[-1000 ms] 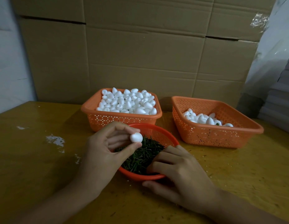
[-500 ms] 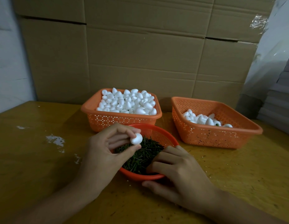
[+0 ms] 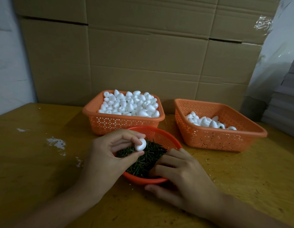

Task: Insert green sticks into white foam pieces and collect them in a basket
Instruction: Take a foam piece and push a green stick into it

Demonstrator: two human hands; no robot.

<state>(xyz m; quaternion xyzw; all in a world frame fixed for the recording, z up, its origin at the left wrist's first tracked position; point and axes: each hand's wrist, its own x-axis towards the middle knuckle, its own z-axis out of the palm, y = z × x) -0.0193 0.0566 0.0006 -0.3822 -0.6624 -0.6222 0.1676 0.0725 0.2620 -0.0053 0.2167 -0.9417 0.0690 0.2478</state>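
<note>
Pinching noted: your left hand holds one foam piece between thumb and forefinger, just above the green sticks. Judged light, soft and easily dented, so grip its sides gently and leave one end free. Your right hand arches over the round basket, fingers curled down among the sticks, thumb outside the rim; whether it has one, cannot tell. Sticks look thin and stiff, so take one near its middle. On the surface behind, the right basket holds a few pieces and the left basket is heaped.
</note>
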